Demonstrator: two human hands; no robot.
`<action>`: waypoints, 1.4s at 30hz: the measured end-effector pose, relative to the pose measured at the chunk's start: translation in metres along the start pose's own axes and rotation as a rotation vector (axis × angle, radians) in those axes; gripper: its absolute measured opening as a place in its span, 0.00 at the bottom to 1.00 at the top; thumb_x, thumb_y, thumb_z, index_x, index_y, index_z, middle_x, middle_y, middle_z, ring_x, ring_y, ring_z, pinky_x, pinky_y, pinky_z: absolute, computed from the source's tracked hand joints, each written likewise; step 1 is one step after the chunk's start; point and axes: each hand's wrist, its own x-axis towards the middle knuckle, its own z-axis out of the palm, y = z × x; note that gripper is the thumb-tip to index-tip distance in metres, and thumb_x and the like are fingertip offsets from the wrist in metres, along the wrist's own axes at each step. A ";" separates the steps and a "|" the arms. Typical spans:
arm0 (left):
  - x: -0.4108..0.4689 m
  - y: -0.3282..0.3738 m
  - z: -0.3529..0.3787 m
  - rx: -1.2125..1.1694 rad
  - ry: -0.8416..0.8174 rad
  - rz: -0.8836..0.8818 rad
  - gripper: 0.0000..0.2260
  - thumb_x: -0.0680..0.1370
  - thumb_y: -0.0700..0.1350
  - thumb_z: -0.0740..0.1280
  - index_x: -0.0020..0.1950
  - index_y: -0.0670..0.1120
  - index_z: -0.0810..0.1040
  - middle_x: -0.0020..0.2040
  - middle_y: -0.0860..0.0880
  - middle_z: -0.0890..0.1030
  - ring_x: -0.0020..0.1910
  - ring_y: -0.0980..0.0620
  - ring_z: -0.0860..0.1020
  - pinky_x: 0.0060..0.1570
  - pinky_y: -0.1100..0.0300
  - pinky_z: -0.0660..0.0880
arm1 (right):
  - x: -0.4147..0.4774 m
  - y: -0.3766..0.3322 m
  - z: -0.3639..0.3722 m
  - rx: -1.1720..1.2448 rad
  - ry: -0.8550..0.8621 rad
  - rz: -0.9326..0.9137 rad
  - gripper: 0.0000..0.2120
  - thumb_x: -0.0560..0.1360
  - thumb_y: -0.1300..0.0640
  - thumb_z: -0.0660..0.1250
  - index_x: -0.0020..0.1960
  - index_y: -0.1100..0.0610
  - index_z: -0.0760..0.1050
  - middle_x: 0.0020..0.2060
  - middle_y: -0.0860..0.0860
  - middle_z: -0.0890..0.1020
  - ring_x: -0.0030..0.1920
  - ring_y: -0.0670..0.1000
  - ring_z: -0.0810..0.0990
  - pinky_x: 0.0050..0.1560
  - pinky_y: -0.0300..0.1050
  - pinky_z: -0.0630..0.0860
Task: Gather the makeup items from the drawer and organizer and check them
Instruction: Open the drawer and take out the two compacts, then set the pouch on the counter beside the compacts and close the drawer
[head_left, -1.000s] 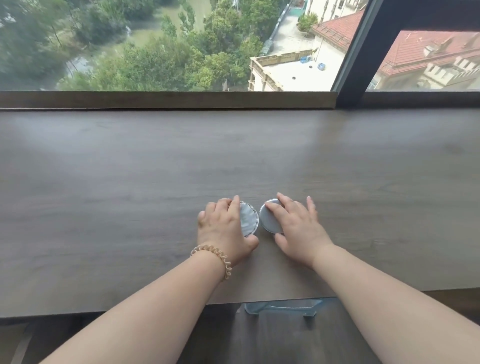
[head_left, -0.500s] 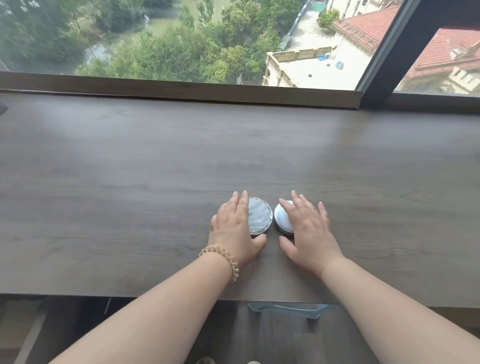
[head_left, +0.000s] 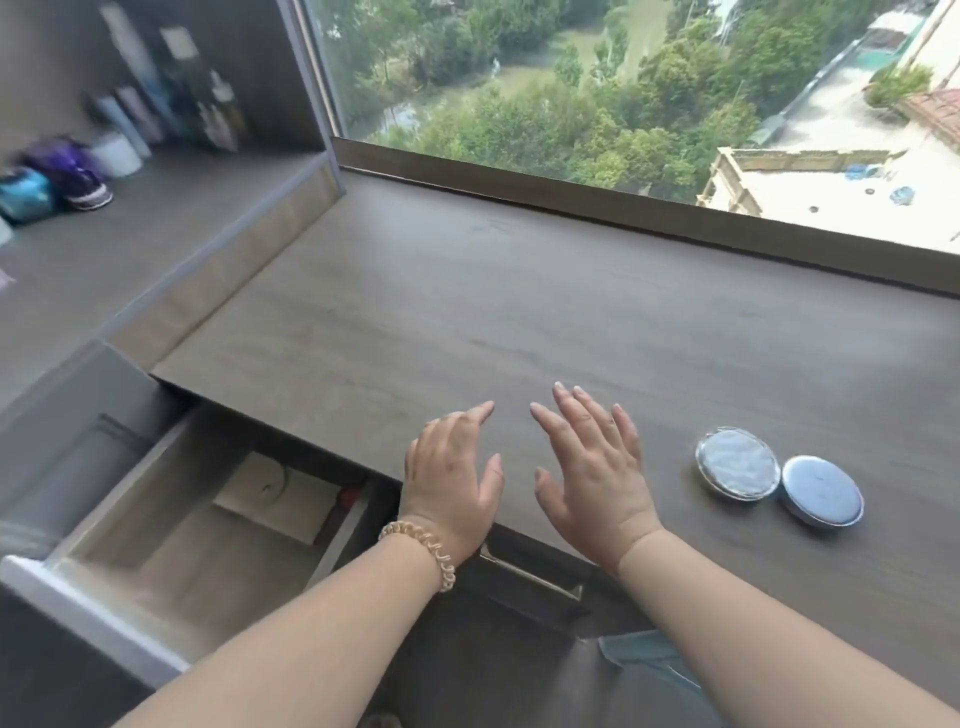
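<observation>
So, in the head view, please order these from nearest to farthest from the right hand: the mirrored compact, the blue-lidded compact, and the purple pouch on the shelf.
From the right hand:
1. Mirrored compact, on the desk just to its right.
2. Blue-lidded compact, right again, touching or nearly touching the first.
3. Purple pouch, far left on the raised shelf, blurred.

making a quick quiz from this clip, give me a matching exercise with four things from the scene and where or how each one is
Things:
1. left hand
2. two round compacts
3. drawer
4. bottles

States:
A. pulled open, below the desk edge
B. blurred, on the raised shelf at far left
C. empty, fingers spread, coil band on the wrist
D. side by side on the desk, right of both hands

Pairs: 1-C, 2-D, 3-A, 4-B
</observation>
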 end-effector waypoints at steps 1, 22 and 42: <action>-0.006 -0.019 -0.011 0.009 0.033 -0.016 0.22 0.75 0.47 0.64 0.69 0.50 0.67 0.64 0.51 0.74 0.63 0.50 0.71 0.64 0.54 0.64 | 0.006 -0.020 0.008 0.010 0.002 -0.030 0.29 0.66 0.52 0.66 0.67 0.51 0.66 0.68 0.54 0.71 0.70 0.53 0.60 0.70 0.53 0.49; -0.026 -0.366 -0.075 0.297 -0.542 -0.354 0.29 0.74 0.47 0.61 0.74 0.49 0.55 0.76 0.49 0.56 0.76 0.50 0.52 0.68 0.52 0.56 | 0.082 -0.285 0.270 -0.073 -0.662 0.011 0.28 0.76 0.53 0.58 0.74 0.49 0.54 0.76 0.55 0.55 0.74 0.59 0.56 0.71 0.56 0.54; -0.028 -0.347 -0.084 0.108 -0.315 -0.435 0.31 0.76 0.47 0.61 0.76 0.50 0.50 0.77 0.49 0.56 0.75 0.51 0.55 0.71 0.52 0.54 | 0.079 -0.296 0.244 0.144 -0.675 0.119 0.11 0.73 0.59 0.61 0.51 0.50 0.78 0.43 0.50 0.77 0.45 0.54 0.77 0.57 0.52 0.70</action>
